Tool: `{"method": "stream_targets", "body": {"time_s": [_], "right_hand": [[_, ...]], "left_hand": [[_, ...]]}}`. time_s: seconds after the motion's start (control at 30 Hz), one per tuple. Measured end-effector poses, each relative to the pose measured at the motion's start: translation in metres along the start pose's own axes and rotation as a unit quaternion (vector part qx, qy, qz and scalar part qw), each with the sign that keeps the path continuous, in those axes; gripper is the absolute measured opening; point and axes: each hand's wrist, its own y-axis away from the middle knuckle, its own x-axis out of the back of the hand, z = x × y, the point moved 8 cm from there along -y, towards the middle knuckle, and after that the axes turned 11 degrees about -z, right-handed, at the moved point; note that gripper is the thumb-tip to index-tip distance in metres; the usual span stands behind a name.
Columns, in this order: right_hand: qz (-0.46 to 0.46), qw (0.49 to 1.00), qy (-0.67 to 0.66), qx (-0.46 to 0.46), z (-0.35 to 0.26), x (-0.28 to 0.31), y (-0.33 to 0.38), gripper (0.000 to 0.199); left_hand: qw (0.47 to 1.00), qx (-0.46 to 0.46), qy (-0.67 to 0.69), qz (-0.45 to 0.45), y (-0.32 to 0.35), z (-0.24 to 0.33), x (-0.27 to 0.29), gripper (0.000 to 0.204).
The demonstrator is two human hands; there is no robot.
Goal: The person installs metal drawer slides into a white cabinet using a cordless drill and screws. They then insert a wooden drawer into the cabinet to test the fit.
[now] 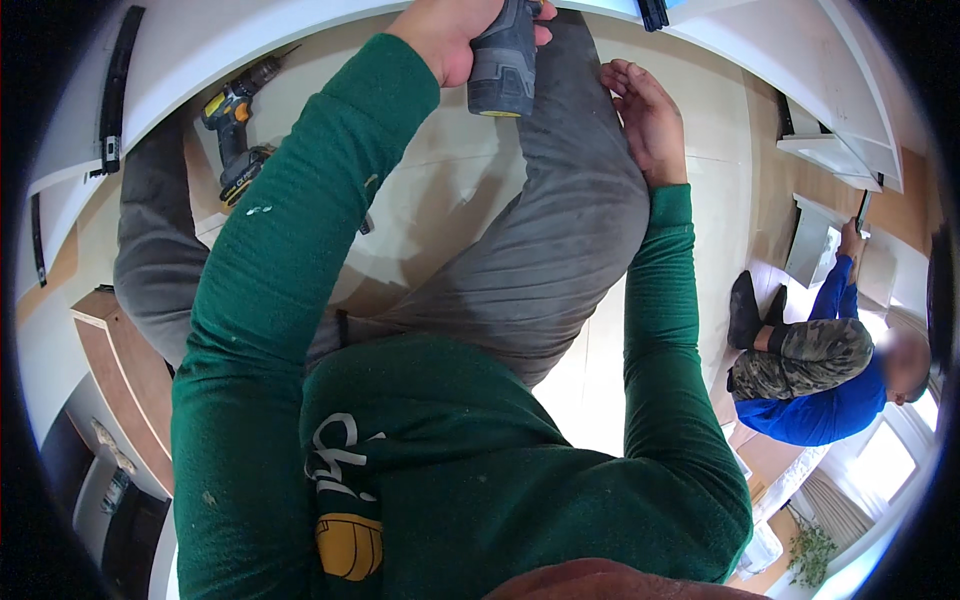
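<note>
My left hand (450,32) is wrapped round a dark grey and black cordless drill (502,75) at the top centre. The drill's battery base points down toward me, and its upper part runs out of view. To the right, my right hand (648,120) lies beside my bent knee in grey trousers. Its fingers are loosely curled, and I see nothing in them. A white panel (330,22) with a curved-looking edge spans the top, just beyond the drill.
A second drill (235,130), yellow and black, lies on the pale floor near my left arm. Black drawer slides (120,90) are fixed to white panels at left. At the right, a co-worker (820,370) in blue crouches by another white unit (815,240). A wooden box (125,370) stands at left.
</note>
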Motion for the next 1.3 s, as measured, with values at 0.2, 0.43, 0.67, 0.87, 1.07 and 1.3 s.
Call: {"method": "stream_targets", "body": {"time_s": [0.2,0.43,0.67,0.87,1.07,1.3], "right_hand": [[0.001,1.000,0.012,-0.003,-0.0036,-0.0029,-0.0005,0.036],[-0.002,1.000,-0.012,0.002,-0.0047,-0.0078,0.0015,0.036],[0.000,1.000,-0.022,0.003,-0.0035,-0.0066,0.0007,0.036],[0.002,1.000,-0.017,-0.002,-0.0033,-0.0053,0.0019,0.036],[-0.005,1.000,-0.017,-0.004,-0.0023,-0.0052,0.0018,0.038],[0.001,1.000,-0.023,-0.008,-0.0025,-0.0047,0.0021,0.039]], "left_hand": [[1.000,0.018,0.003,0.002,-0.0008,-0.0017,-0.0004,0.015],[0.999,0.030,0.006,0.007,-0.0005,-0.0033,-0.0006,0.017],[1.000,0.027,0.006,0.013,-0.0004,-0.0027,-0.0012,0.017],[0.999,0.029,0.012,0.012,-0.0022,-0.0028,-0.0018,0.016],[1.000,0.018,0.010,0.010,-0.0025,-0.0008,-0.0012,0.015],[1.000,0.002,0.008,0.001,-0.0020,0.0029,-0.0032,0.015]]}}
